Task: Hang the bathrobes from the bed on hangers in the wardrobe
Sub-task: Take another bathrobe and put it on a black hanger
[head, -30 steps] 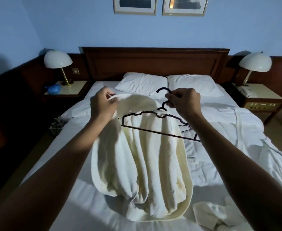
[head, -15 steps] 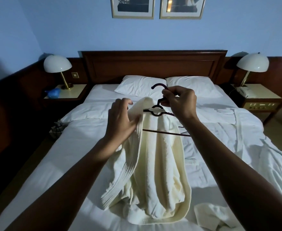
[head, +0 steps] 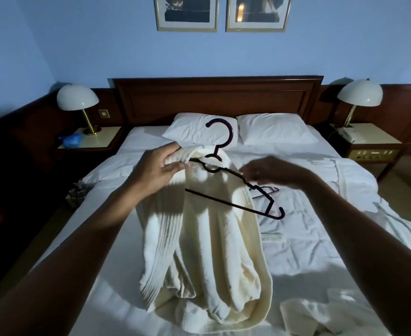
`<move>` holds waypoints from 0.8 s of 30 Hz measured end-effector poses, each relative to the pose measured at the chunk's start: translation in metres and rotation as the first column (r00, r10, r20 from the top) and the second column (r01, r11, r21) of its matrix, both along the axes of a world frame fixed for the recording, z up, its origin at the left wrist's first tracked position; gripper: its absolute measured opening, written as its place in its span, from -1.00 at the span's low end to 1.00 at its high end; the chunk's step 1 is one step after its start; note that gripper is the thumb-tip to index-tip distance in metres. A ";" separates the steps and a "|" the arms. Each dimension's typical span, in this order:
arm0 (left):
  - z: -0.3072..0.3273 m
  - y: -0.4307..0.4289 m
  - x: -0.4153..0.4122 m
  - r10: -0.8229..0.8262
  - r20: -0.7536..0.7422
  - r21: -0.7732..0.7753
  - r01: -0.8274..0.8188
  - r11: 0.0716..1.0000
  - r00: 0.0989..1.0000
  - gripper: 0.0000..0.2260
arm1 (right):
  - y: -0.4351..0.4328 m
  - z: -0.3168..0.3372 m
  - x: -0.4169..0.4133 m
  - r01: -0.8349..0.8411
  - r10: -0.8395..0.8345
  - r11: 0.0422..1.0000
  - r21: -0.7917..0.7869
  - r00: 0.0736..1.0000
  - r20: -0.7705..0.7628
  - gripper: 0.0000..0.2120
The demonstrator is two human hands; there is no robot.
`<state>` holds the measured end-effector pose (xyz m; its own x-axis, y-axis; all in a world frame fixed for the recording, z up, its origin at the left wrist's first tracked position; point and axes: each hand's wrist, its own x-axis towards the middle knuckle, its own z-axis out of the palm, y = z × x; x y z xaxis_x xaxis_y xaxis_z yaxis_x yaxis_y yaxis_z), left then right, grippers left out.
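Note:
A cream bathrobe (head: 206,238) hangs in front of me over the bed (head: 95,229), its hem resting on the sheet. A dark plastic hanger (head: 226,132) is half inside its collar: the left shoulder is under the fabric, while the right arm and bottom bar stick out bare. My left hand (head: 156,168) pinches the collar together with the hanger's left shoulder. My right hand (head: 274,172) is blurred beside the hanger's bare right arm, with its fingertips at the arm. A second white bathrobe (head: 359,197) lies spread on the bed's right side.
Another hanger (head: 266,191) lies on the sheet behind the held one. Loose white cloth (head: 308,314) sits at the lower right. Two pillows (head: 274,128) lean at the wooden headboard. Nightstands with lamps (head: 77,98) flank the bed. No wardrobe is visible.
My right hand let go of the hanger's hook and slid right along its arm. My left hand rose with the collar to the hanger's left shoulder. The hanger tilted down to the right.

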<state>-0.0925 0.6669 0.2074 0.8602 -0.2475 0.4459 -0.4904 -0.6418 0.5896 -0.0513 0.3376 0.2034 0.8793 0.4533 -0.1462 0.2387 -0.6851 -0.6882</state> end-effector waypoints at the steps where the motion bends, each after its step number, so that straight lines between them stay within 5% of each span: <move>1: 0.004 0.002 0.000 0.006 -0.001 -0.019 -0.006 1.000 1.000 -0.72 | 0.002 -0.013 -0.005 -0.041 0.042 0.991 -0.125 0.999 0.011 -0.82; 4: 0.011 0.009 0.002 0.031 0.012 -0.035 -0.030 0.999 0.999 -0.75 | 0.009 -0.046 -0.016 -0.059 0.057 0.982 -0.177 0.998 -0.015 -0.58; 8: 0.002 0.029 0.017 0.188 0.023 0.139 -0.189 0.972 0.982 -0.69 | -0.011 -0.059 0.006 0.327 -0.311 0.944 -0.048 0.928 0.202 -0.75; 10: -0.004 0.029 0.022 0.274 0.078 0.255 -0.285 0.924 0.958 -0.68 | -0.022 -0.043 0.017 0.481 -0.487 0.871 0.099 0.816 0.311 -0.83; 13: -0.006 0.018 0.034 0.381 0.101 0.245 -0.394 0.886 0.919 -0.74 | -0.017 -0.005 0.017 0.493 -0.628 0.770 0.405 0.698 0.343 -0.85; 15: -0.001 0.008 0.045 0.453 0.085 0.175 -0.461 0.870 0.887 -0.74 | 0.013 0.010 0.001 0.392 -0.586 0.790 0.471 0.710 0.391 -0.84; 20: 0.022 -0.009 0.059 0.473 0.045 -0.005 -0.473 0.881 0.880 -0.68 | 0.096 -0.023 -0.056 0.046 -0.181 0.967 0.252 0.822 0.541 -0.88; 24: 0.033 0.004 0.050 0.386 -0.022 -0.061 -0.387 0.920 0.922 -0.64 | 0.078 0.002 -0.036 0.012 -0.099 0.988 0.151 0.804 0.586 -0.80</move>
